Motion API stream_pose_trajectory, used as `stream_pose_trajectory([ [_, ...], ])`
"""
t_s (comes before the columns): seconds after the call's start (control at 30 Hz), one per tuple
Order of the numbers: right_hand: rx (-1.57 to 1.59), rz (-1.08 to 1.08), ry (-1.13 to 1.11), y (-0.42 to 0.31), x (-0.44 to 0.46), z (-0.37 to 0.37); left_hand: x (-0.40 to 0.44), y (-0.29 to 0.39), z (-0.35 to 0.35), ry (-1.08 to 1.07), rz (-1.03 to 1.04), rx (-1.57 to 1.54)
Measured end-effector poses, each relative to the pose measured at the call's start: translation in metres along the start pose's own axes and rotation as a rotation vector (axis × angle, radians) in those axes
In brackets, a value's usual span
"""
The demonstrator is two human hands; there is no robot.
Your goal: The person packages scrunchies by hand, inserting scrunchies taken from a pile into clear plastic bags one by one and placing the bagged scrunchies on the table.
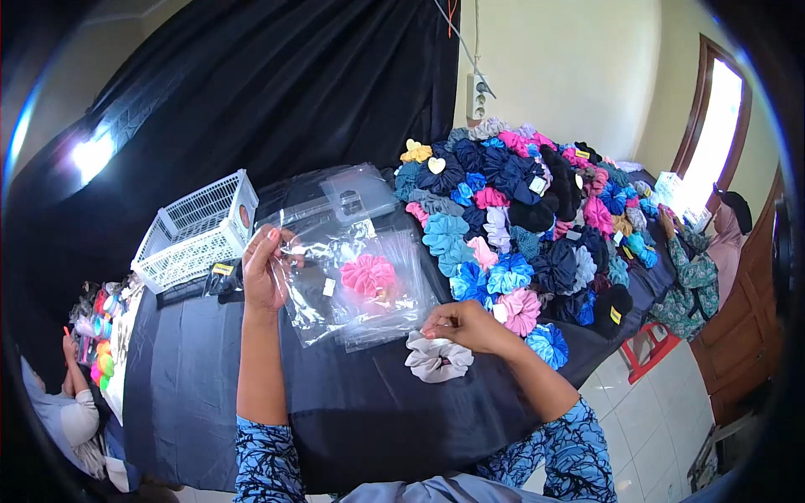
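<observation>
My left hand (263,272) is closed on the edge of a clear plastic bag (309,314), lifting it over the black-covered table. A pink scrunchie (369,275) shows through the plastic; whether it lies inside this bag or beneath it I cannot tell. Between the thumb and fingers of my right hand (470,325) is a pale grey scrunchie (438,359), which hangs just above or rests on the cloth. More clear bags (360,193) lie flat in a stack behind and under the lifted one.
A big heap of scrunchies (511,243) in many colours covers the table's right side. At the left stands a white plastic basket (197,226) beside a small black item with a yellow label (222,270). Other people sit at far left and right, near a red stool (650,352).
</observation>
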State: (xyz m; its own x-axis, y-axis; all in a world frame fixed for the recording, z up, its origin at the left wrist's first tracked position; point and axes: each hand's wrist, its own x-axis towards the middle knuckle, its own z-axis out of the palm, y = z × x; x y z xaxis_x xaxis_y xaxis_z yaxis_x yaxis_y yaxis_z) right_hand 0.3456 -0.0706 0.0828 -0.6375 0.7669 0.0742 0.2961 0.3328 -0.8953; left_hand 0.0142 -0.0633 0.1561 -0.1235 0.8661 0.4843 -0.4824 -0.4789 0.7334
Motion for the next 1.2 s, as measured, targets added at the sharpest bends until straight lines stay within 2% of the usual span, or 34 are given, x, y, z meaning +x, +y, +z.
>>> stream_pose_trajectory([
  [0.1, -0.238, -0.132, -0.115, -0.005, -0.005, -0.009, -0.001, 0.002, 0.005, -0.013, 0.005, 0.0],
  [0.23, -0.18, -0.056, -0.163, -0.009, -0.011, -0.005, -0.005, 0.003, 0.01, -0.039, -0.005, -0.015],
  [0.3, -0.457, 0.028, -0.177, -0.019, -0.013, -0.002, -0.005, 0.002, 0.01, -0.03, -0.013, -0.017],
  [0.33, -0.456, 0.025, -0.178, -0.016, -0.014, 0.0, -0.005, 0.0, 0.008, -0.056, -0.018, -0.006],
  [0.4, -0.551, -0.101, 0.05, -0.01, -0.016, 0.004, -0.004, -0.003, 0.005, -0.077, -0.022, 0.01],
  [0.47, -0.56, -0.064, 0.009, -0.014, -0.017, -0.001, -0.004, -0.006, 0.004, -0.118, -0.012, 0.015],
  [0.7, -0.518, -0.011, 0.123, -0.008, -0.023, -0.007, -0.006, -0.004, 0.005, -0.239, -0.041, 0.108],
  [0.93, -0.623, -0.091, 0.045, -0.01, -0.022, 0.003, -0.008, -0.008, 0.008, -0.376, -0.007, 0.25],
  [1.03, -0.794, 0.041, -0.017, -0.014, -0.02, 0.013, -0.012, -0.007, 0.011, -0.465, -0.038, 0.304],
  [1.2, -0.799, 0.087, -0.066, -0.013, -0.026, 0.013, -0.013, -0.002, 0.019, -0.556, -0.029, 0.404],
])
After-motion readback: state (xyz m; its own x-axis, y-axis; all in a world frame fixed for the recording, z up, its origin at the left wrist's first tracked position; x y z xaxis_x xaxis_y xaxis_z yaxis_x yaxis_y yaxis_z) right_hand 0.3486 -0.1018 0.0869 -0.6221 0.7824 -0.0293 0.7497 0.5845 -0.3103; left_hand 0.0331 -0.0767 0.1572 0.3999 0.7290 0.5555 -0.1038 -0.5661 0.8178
